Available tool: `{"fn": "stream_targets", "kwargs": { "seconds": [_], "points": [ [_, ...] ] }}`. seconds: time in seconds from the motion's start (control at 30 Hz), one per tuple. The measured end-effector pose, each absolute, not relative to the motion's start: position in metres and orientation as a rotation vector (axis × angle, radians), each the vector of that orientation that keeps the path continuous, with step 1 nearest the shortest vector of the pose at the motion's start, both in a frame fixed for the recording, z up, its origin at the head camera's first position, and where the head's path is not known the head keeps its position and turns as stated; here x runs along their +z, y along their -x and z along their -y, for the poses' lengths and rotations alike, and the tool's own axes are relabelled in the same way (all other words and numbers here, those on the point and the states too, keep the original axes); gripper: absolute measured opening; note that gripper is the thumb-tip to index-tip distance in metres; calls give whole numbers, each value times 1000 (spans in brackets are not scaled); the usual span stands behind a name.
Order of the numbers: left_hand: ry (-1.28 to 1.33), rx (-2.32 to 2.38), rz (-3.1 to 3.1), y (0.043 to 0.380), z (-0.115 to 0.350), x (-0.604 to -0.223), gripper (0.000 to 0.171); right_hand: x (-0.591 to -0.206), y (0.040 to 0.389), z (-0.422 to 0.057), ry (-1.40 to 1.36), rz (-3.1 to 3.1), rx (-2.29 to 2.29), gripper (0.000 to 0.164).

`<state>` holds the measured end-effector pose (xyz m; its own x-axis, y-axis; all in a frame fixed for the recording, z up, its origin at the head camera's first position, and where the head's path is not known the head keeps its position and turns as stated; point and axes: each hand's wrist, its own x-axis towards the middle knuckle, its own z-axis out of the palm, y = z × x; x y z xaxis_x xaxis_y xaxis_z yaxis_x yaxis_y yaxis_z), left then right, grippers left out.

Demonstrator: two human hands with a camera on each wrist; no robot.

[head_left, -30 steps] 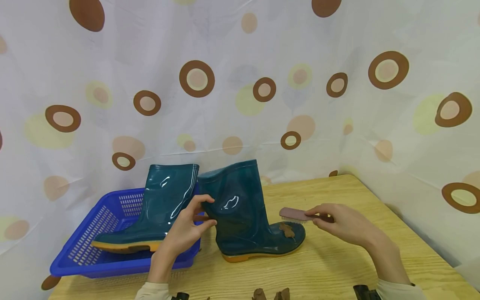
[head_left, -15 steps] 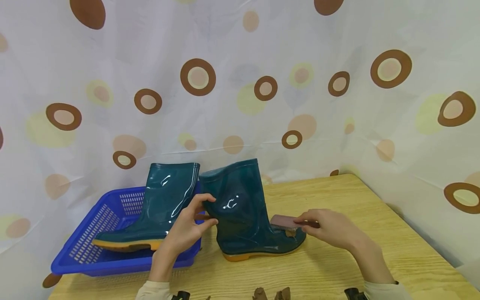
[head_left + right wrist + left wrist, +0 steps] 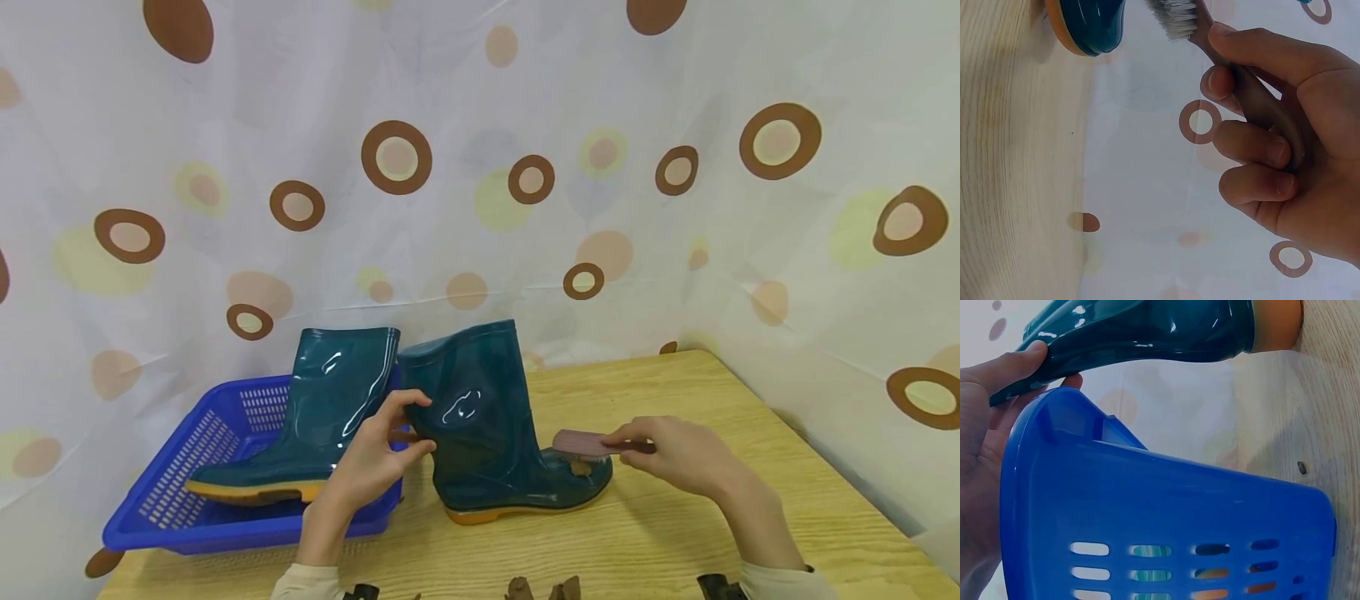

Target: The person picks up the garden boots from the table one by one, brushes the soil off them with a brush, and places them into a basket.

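Observation:
A dark green rain boot [image 3: 480, 417] with an orange sole stands upright on the wooden table, toe to the right. My left hand [image 3: 375, 454] pinches the back of its shaft; the left wrist view shows the thumb on the near side of the boot [image 3: 1147, 328] and fingers partly hidden behind it. Over the toe, my right hand [image 3: 678, 454] holds a brownish-pink brush [image 3: 581, 443] by its handle. White bristles [image 3: 1175, 17] point down in the right wrist view. A brown mud clump [image 3: 580, 468] lies on the toe, partly covered by the brush.
A blue plastic basket [image 3: 135, 521] stands at the left, with a second green boot [image 3: 333, 400] in it. Brown clumps [image 3: 564, 588] lie at the table's front edge. A patterned sheet [image 3: 465, 217] hangs behind the table [image 3: 637, 550].
My right hand brought the brush leftward and down onto the boot's toe, then drew it back a little to the right. The brown clump looks smaller. My left hand keeps its hold.

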<state>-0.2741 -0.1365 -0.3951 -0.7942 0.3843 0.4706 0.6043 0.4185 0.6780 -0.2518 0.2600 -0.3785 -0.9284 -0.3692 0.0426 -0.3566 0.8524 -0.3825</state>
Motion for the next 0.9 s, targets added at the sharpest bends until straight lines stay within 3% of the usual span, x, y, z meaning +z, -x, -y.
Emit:
{"fn": "stream_targets", "kwargs": {
  "seconds": [0.6,0.9],
  "points": [
    [880,-1314,2426,275,135,-396,60,-372,248,-288,510,-2991,-672,22],
    [889,-1307,2413,275,135,-396,62,-368,245,-299,784,-2594,-1095,26]
  ]
}}
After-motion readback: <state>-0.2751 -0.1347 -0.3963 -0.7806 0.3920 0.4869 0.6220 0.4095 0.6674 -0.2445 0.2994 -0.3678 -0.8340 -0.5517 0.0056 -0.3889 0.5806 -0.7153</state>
